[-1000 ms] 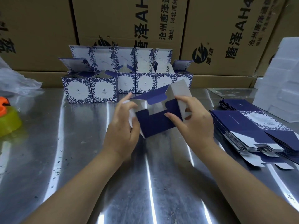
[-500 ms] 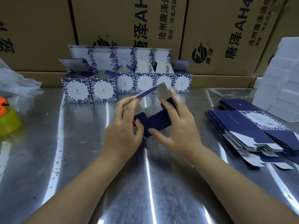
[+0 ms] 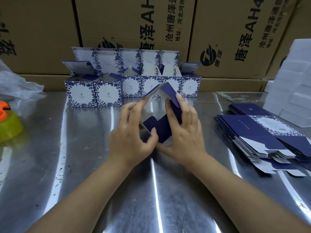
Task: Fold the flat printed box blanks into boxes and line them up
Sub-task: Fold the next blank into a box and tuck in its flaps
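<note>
Both hands are on the job over the middle of the metal counter (image 3: 80, 165), with the half-folded box (image 3: 160, 127) held up between them, tilted so its open inside faces the camera. The left hand (image 3: 133, 140) has its fingers curled round the box's left wall, forefinger running up the pale edge, thumb tip pressing onto a navy flap at the bottom. The right hand (image 3: 184, 132) clasps the other side: fingers spread over the navy right panel, one of them reaching inside against the white lining, thumb tucked low beneath the box. At the top, two panels meet in a peak, navy outside and white within, and that peak overlaps the row standing behind it. Whether the bottom flaps are locked together I cannot tell, as the hands cover the joint. Just beyond the hands, along the far edge of the counter, the finished boxes (image 3: 107, 94) stand side by side, white fronts framed in blue leaf print, lids up and open; the two at the left end sit a little nearer than the rest. Over by the right edge lies the fanned stack of flat blanks (image 3: 250, 130), navy with a printed patch, white tabs poking out toward the near side. Behind everything, big brown cartons (image 3: 134, 22) with printed lettering wall off the back. White foam blocks (image 3: 296, 81) pile up at the far right corner, a crumpled clear plastic bag (image 3: 16, 84) sits at the far left, and an orange and yellow-green object (image 3: 9, 126) rests at the left edge.
</note>
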